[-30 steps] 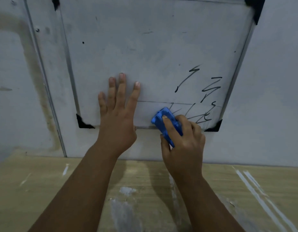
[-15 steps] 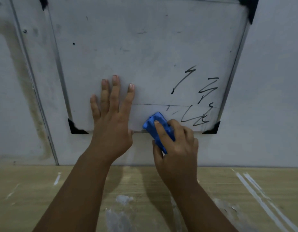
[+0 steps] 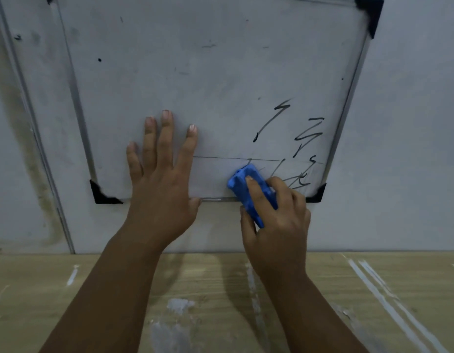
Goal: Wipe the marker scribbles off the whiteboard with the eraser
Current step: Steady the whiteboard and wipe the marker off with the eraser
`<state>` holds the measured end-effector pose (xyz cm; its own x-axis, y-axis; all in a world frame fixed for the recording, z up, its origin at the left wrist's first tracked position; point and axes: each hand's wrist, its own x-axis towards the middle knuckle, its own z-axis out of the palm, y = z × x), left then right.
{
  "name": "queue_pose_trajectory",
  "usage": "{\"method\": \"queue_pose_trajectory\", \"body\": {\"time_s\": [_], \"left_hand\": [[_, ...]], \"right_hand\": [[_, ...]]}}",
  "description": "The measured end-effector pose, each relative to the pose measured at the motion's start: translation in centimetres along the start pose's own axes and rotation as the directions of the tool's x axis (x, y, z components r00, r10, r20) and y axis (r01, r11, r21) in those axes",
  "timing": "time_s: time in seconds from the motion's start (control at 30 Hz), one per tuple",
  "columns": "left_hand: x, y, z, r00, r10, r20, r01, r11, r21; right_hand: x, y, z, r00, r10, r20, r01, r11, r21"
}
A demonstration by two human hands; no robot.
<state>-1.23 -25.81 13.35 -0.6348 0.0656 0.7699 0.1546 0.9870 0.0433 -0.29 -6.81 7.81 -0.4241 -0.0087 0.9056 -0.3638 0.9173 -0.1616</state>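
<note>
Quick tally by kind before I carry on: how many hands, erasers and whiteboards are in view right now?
hands: 2, the left hand flat on the board and the right hand
eraser: 1, blue, held by the right hand
whiteboard: 1
total: 4

head view, close, facing whiteboard (image 3: 208, 85)

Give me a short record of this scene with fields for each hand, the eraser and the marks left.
Left hand: flat on the whiteboard, fingers spread
Right hand: grips the blue eraser
Eraser position: on the board's lower edge, at the left of the scribbles
Marks left: black strokes in the lower right corner
</note>
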Motion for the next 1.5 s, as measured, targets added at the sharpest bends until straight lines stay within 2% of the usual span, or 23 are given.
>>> {"method": "queue_pose_trajectory", "body": {"time_s": [0.1, 0.23, 0.43, 0.97, 1.17, 1.3, 1.5], "left_hand": [[0.1, 0.2, 0.0, 1.000, -0.011, -0.017, 0.011, 1.000, -0.006], [0.0, 0.4, 0.0, 0.999, -0.027, -0.026, 0.027, 1.000, -0.013], [0.0, 0.5, 0.3, 0.999, -0.043, -0.033, 0.043, 0.999, -0.005], [-0.1, 0.5, 0.2, 0.998, -0.049, -0.034, 0.049, 0.999, -0.018], [0.0, 0.6, 0.2, 0.998, -0.067, -0.021, 0.067, 0.998, -0.013], [-0.1, 0.6, 0.2, 0.998, -0.062, -0.025, 0.062, 0.998, -0.019], [0.0, 0.6, 0.2, 0.997, -0.071, -0.025, 0.071, 0.997, -0.021]], "right_hand": [[0.1, -0.4, 0.2, 0.998, 0.058, -0.012, -0.058, 0.998, 0.016], [-1.2, -0.5, 0.2, 0.998, 0.056, 0.027, -0.057, 0.998, 0.041], [1.2, -1.0, 0.1, 0.995, 0.087, -0.046, -0.085, 0.996, 0.042], [-1.0, -0.1, 0.1, 0.987, 0.159, -0.030, -0.156, 0.984, 0.082], [0.3, -0.3, 0.3, 0.989, 0.139, -0.055, -0.135, 0.989, 0.064], [-1.5, 0.4, 0.2, 0.988, 0.153, -0.020, -0.152, 0.986, 0.069], [0.6, 0.6, 0.0, 0.986, 0.142, -0.088, -0.138, 0.989, 0.045]]}}
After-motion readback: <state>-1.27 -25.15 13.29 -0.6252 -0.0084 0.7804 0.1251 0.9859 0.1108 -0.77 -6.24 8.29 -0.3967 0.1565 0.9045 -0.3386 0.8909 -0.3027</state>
